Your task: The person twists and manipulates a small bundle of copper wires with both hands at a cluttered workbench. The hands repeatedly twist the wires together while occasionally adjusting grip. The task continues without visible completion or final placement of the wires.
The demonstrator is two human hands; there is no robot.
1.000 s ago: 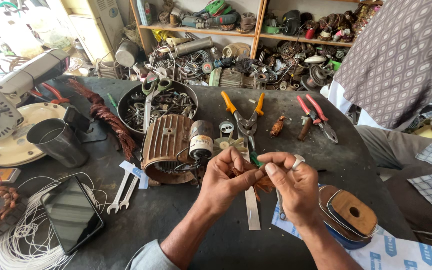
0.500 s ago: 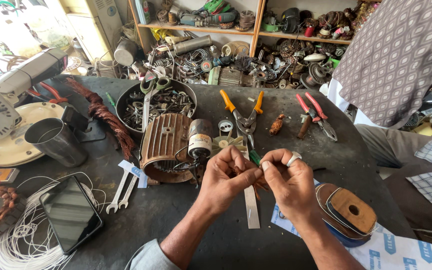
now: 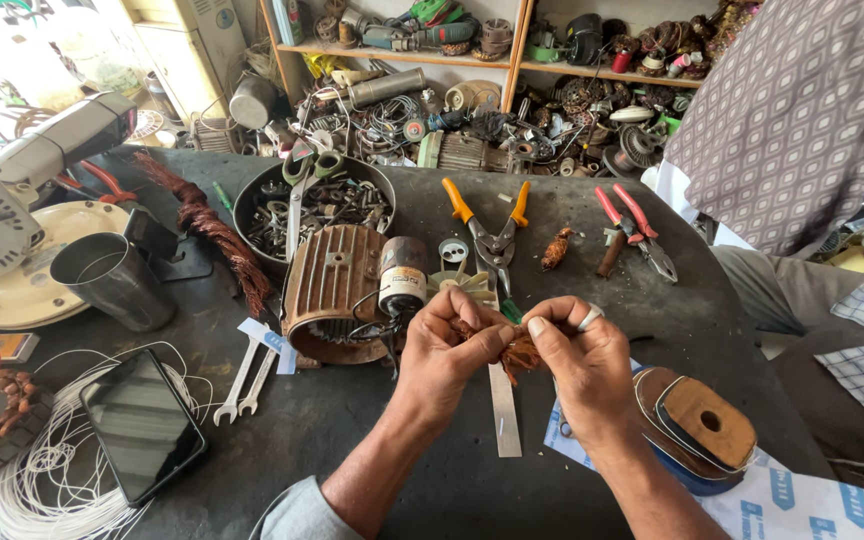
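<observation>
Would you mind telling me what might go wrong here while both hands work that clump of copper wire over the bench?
1. The left hand and right hand pinch the copper wire clump bare; stray strand ends might prick fingers.
2. The metal strip lies directly beneath, so a dropped clump or slipping hand could meet its edge.
3. The phone rests on loose white wire near the table edge; a snag might pull it off.

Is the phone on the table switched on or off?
It looks off: the phone lies face up on the white wire coil, its screen dark, only reflecting light.
</observation>
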